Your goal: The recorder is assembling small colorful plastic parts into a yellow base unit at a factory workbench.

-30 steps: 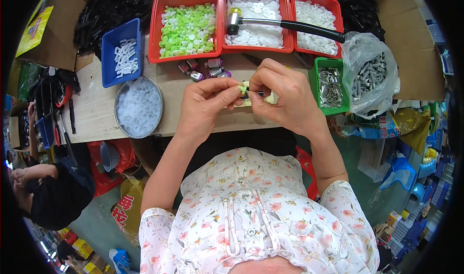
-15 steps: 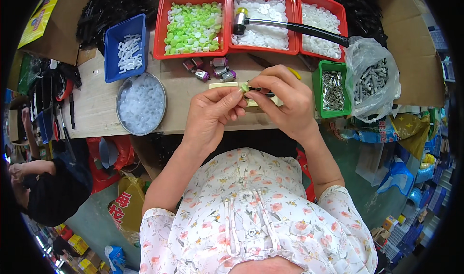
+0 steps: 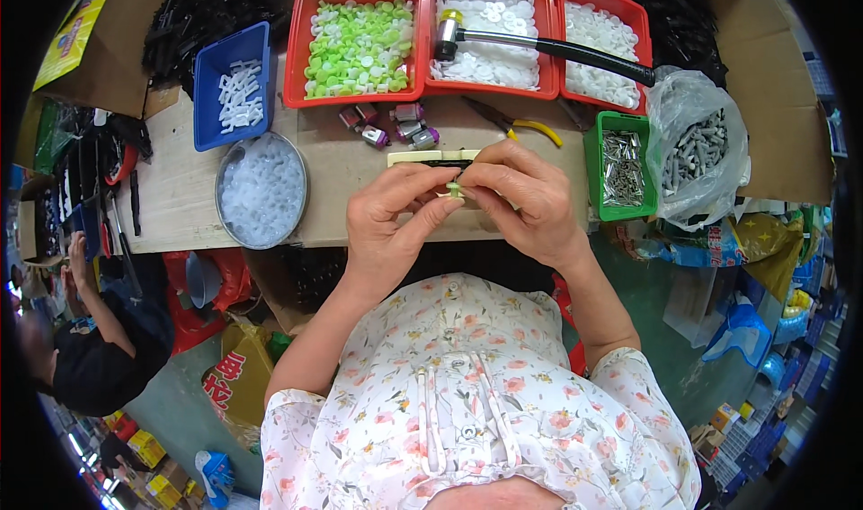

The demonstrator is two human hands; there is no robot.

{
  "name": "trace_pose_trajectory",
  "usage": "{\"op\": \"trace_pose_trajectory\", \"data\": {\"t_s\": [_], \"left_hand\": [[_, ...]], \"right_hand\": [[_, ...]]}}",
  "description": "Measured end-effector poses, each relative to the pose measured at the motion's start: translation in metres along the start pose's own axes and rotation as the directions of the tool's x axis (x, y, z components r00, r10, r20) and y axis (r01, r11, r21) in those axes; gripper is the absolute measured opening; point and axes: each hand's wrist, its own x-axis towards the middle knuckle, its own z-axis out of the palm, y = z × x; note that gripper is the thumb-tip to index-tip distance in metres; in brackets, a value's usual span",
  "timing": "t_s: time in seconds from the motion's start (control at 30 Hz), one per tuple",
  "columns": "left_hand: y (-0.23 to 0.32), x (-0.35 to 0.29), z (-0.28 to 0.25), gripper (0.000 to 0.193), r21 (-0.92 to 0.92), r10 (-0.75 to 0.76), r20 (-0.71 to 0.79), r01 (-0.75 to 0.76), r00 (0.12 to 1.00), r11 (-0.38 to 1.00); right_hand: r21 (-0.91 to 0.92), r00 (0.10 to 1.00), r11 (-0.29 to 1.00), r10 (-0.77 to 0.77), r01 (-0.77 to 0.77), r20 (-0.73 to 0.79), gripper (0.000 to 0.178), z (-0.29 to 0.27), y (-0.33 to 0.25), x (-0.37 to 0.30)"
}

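Both my hands meet above the near middle of the bench. Between the thumb and fingers of my left hand (image 3: 395,218) is a small light green plastic part (image 3: 455,189). My right hand (image 3: 526,200) pinches at the same part from the other side, its fingertips closed on it. Just beyond my fingers lies a cream block (image 3: 415,157) with a dark strip along it, partly hidden by my right hand. Small motors (image 3: 412,130) with pink and purple ends lie behind the block. Yellow-handled pliers (image 3: 539,130) rest to its right.
Red bins hold green and white caps (image 3: 358,51) and white discs (image 3: 494,69); a hammer (image 3: 539,46) lies across them. At left stand a blue bin (image 3: 207,105) and a round metal tin (image 3: 304,206). A green bin (image 3: 620,211) of metal pins and a bag (image 3: 665,105) stand right.
Both hands have drawn slightly nearer to me, and the right has shifted left. More of the cream block and the pliers now shows. The person at far left has raised an arm.
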Motion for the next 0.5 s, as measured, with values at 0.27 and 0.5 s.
{"op": "trace_pose_trajectory", "data": {"t_s": [0.27, 0.5], "left_hand": [[-0.001, 0.0, -0.008, 0.034, 0.354, 0.117, -0.032, -0.098, 0.993, 0.93], [-0.027, -0.001, -0.021, 0.037, 0.679, 0.488, 0.141, -0.443, 0.861, 0.586]], "right_hand": [[-0.046, 0.997, 0.998, 0.035, -0.032, 0.067, 0.018, 0.011, 0.015, 0.003], [-0.164, 0.99, 0.985, 0.07, -0.049, 0.123, 0.017, 0.02, 0.024, 0.001]]}}
